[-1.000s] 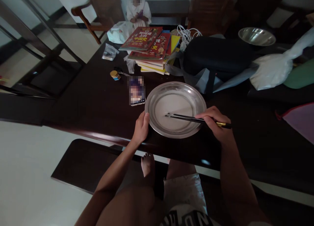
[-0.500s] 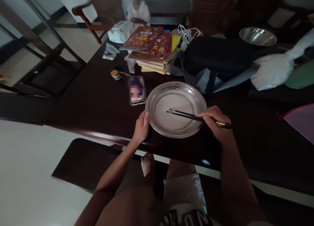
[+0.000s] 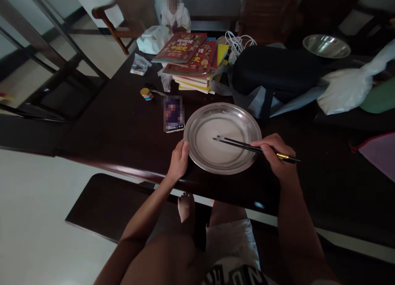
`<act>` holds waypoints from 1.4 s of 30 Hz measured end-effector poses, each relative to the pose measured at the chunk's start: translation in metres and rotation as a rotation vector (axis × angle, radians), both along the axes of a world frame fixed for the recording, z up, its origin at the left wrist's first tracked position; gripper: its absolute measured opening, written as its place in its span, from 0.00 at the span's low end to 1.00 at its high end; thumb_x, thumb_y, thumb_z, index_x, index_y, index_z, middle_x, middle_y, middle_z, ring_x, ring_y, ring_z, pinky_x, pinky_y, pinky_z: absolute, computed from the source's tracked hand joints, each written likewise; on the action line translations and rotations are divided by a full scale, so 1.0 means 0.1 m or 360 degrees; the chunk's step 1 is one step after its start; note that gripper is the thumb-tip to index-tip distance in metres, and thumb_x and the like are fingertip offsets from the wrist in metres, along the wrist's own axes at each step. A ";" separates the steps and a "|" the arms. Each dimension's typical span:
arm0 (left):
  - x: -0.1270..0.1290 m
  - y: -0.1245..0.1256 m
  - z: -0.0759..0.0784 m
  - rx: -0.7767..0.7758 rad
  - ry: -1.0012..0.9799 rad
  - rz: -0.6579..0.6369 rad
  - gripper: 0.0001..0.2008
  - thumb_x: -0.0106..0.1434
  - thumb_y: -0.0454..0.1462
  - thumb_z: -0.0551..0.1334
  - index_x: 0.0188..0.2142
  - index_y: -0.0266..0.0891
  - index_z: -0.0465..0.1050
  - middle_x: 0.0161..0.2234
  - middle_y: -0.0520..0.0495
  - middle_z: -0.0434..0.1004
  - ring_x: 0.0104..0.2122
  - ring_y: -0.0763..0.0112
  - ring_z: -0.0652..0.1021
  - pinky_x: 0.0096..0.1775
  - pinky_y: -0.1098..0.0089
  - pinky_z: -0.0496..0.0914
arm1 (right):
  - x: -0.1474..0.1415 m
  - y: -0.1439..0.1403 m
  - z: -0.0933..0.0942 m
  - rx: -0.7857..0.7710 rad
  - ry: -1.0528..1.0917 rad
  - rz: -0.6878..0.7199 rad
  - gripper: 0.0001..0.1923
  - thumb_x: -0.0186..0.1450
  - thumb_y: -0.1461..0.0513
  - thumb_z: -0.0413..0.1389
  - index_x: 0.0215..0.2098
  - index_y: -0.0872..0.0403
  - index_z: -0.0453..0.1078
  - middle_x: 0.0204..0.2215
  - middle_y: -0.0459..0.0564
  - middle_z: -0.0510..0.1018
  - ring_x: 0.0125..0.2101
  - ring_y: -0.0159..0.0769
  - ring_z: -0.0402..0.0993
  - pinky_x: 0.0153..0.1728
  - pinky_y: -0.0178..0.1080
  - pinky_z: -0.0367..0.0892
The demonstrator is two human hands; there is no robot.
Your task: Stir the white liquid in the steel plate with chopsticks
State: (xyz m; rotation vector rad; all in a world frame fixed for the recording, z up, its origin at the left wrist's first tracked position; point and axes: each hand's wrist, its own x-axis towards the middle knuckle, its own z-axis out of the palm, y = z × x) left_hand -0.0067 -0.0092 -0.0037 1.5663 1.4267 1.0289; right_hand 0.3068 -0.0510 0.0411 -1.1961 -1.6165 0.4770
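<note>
A round, shallow metal dish (image 3: pixel 216 168) sits near the table's front edge, with a pale, whitish liquid or paste (image 3: pixel 211 151) covering its bottom. At its left rim, my left hand (image 3: pixel 179 159) is closed, thumb on top and fingers partly hidden beneath. My right hand (image 3: pixel 277 153) holds a pair of black chopsticks (image 3: pixel 240 144) with gold bands near their upper ends. Their tips reach into the whitish contents near the dish's middle, slightly apart. Just left of the dish lies a phone (image 3: pixel 174 114) with a lit, blurred screen.
Behind the dish are stacked books (image 3: pixel 191 56), a black case (image 3: pixel 274 68) and a coiled white cable (image 3: pixel 239 42). A small jar (image 3: pixel 146 94) stands left. Rightward are a tied white bag (image 3: pixel 342 89) and a metal bowl (image 3: pixel 326 46). A person (image 3: pixel 175 17) is beyond the table.
My right hand and the chopsticks have shifted slightly to the right, the tips moving within the whitish contents. My left hand stays on the rim. The phone's screen picture differs.
</note>
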 end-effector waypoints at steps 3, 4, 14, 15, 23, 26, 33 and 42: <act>0.00 0.00 -0.01 0.0009 -0.0012 0.0001 0.34 0.74 0.59 0.49 0.57 0.35 0.77 0.57 0.35 0.82 0.58 0.52 0.79 0.62 0.54 0.70 | 0.03 0.00 -0.02 0.0110 0.0210 -0.0131 0.11 0.73 0.61 0.57 0.40 0.45 0.83 0.30 0.46 0.86 0.34 0.40 0.79 0.37 0.44 0.72; 0.00 0.00 -0.01 0.0008 -0.0017 0.0005 0.34 0.74 0.59 0.49 0.57 0.35 0.77 0.56 0.35 0.82 0.58 0.52 0.79 0.63 0.54 0.70 | 0.03 0.00 -0.02 0.0119 0.0252 -0.0122 0.11 0.74 0.61 0.57 0.39 0.45 0.83 0.29 0.45 0.85 0.33 0.40 0.79 0.36 0.44 0.71; 0.01 0.00 0.01 0.0003 -0.0023 -0.0003 0.36 0.74 0.60 0.49 0.56 0.34 0.77 0.57 0.34 0.81 0.59 0.52 0.79 0.63 0.54 0.69 | 0.01 -0.01 0.03 0.0020 0.0069 -0.0089 0.11 0.73 0.61 0.57 0.41 0.45 0.83 0.34 0.46 0.86 0.38 0.41 0.79 0.41 0.45 0.71; 0.02 0.00 0.01 0.0005 -0.0021 -0.0003 0.35 0.74 0.60 0.49 0.56 0.34 0.78 0.57 0.34 0.81 0.59 0.52 0.79 0.63 0.54 0.69 | 0.01 -0.01 0.02 0.0041 0.0143 -0.0134 0.11 0.73 0.61 0.57 0.40 0.45 0.83 0.33 0.46 0.86 0.36 0.40 0.79 0.39 0.44 0.71; 0.01 0.00 -0.01 -0.0013 0.0000 0.0005 0.37 0.73 0.61 0.48 0.55 0.35 0.78 0.55 0.34 0.82 0.55 0.52 0.81 0.62 0.52 0.70 | 0.00 -0.02 0.03 -0.0076 -0.0034 0.0098 0.11 0.73 0.62 0.57 0.43 0.44 0.83 0.35 0.46 0.85 0.38 0.40 0.78 0.40 0.44 0.71; 0.01 0.00 -0.01 0.0013 -0.0018 -0.0003 0.35 0.74 0.60 0.49 0.56 0.35 0.78 0.55 0.35 0.82 0.57 0.53 0.80 0.62 0.53 0.70 | 0.01 -0.01 0.03 -0.0001 0.0000 -0.0060 0.11 0.73 0.61 0.57 0.41 0.45 0.83 0.34 0.47 0.86 0.38 0.41 0.78 0.41 0.45 0.72; 0.01 0.00 -0.01 -0.0002 -0.0007 0.0009 0.34 0.74 0.60 0.49 0.56 0.36 0.78 0.56 0.36 0.82 0.56 0.54 0.80 0.63 0.54 0.70 | 0.00 -0.03 0.02 -0.0067 0.0134 0.0026 0.11 0.73 0.60 0.57 0.39 0.45 0.83 0.32 0.46 0.85 0.35 0.41 0.79 0.37 0.46 0.73; 0.01 0.00 0.00 -0.0001 -0.0016 -0.0004 0.36 0.73 0.61 0.48 0.58 0.35 0.77 0.59 0.34 0.81 0.61 0.52 0.78 0.65 0.53 0.67 | 0.04 0.00 -0.01 0.0075 0.0198 -0.0117 0.11 0.73 0.60 0.57 0.37 0.46 0.83 0.30 0.47 0.85 0.34 0.42 0.79 0.36 0.46 0.73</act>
